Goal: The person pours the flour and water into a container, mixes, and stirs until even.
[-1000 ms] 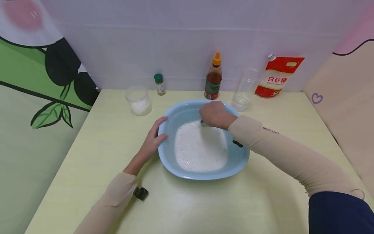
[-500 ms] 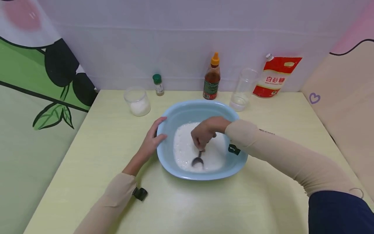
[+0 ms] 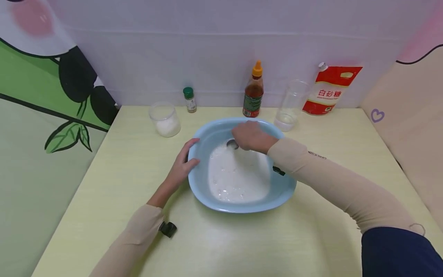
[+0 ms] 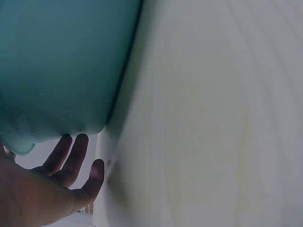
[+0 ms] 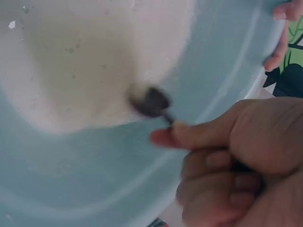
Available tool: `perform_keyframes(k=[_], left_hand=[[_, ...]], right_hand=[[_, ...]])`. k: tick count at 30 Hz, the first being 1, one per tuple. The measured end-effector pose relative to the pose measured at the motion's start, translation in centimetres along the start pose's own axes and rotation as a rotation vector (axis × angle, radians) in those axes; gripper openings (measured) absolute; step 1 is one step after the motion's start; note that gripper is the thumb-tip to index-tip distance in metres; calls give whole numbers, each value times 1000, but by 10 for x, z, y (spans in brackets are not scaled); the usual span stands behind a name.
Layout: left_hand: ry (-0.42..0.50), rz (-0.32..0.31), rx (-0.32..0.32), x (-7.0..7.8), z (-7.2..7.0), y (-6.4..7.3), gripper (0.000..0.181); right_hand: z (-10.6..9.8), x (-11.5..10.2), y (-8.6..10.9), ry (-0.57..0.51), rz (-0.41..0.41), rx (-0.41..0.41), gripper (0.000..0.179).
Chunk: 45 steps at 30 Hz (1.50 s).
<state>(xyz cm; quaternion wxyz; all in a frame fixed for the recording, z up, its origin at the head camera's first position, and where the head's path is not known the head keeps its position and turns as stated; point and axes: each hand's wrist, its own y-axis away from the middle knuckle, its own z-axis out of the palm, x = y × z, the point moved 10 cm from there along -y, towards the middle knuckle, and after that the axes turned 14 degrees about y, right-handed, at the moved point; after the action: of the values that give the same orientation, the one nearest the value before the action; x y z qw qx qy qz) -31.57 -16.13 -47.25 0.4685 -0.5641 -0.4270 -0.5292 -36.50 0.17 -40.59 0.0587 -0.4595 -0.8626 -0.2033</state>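
Observation:
A light blue plastic basin (image 3: 204,196) on the table holds white, bubbly liquid (image 3: 238,177). My left hand (image 3: 180,163) grips its left rim, thumb over the edge; in the left wrist view, fingers (image 4: 75,156) rest against the outer wall. Curled fingers of my right hand (image 3: 250,135) hold a dark metal spoon (image 3: 231,144) near the basin's back wall. In the right wrist view, the spoon bowl (image 5: 154,101) is blurred, at the edge of the liquid, its handle running into my fist. Most of the handle is hidden by the fingers.
Behind the basin stand a clear cup with white powder (image 3: 167,125), a green-capped small jar (image 3: 190,100), a sauce bottle (image 3: 253,94), a tall glass (image 3: 288,111) with some clear liquid, and a red-and-white sugar pouch (image 3: 327,92). The pale table (image 3: 249,246) ends at a curtained wall.
The right hand with the spoon swung from the basin's back to the front middle, then back to the rear. The liquid's surface shifted. My left hand stayed on the rim.

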Motion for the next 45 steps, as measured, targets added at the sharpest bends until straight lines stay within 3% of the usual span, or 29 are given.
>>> perform_keyframes(k=[3,7,9,14,16,18,22,25,29,32,36,40,43,45], left_hand=[[14,-9,7,-2,0,0,66],[26,-6,8,-2,-1,-1,67],[28,-2,7,-2,-1,-1,67],[22,8,2,-1,1,-2,67],[27,9,-3,0,3,-2,66],[37,4,-9,-1,5,-2,66],[52,-6,-12,-2,6,-2,66],[56,-8,-11,-2,5,-3,66],[53,-8,-12,-2,3,-3,67],[52,-7,-13,-2,3,-4,67],[55,-7,-6,-1,2,-4,67],[47,-6,-4,0,2,-4,67],[38,-7,-7,-1,3,-4,67],[38,-2,-3,0,2,-4,67]], right_hand=[[-1,8,9,117,22,-25,14],[3,6,20,148,2,-140,12],[8,-2,23,108,-35,-231,10],[26,-45,24,-42,-264,-452,15],[29,-58,21,-118,-316,-468,16],[26,-63,17,-168,-318,-423,18],[10,-42,2,-82,-201,-229,13],[4,-9,-3,21,-55,-157,13],[8,26,2,39,73,-169,11],[16,34,11,41,75,-231,10],[26,17,20,87,-62,-351,7],[35,-24,28,-10,-260,-437,10],[35,-55,31,-151,-368,-446,16],[30,-69,28,-197,-405,-399,17]])
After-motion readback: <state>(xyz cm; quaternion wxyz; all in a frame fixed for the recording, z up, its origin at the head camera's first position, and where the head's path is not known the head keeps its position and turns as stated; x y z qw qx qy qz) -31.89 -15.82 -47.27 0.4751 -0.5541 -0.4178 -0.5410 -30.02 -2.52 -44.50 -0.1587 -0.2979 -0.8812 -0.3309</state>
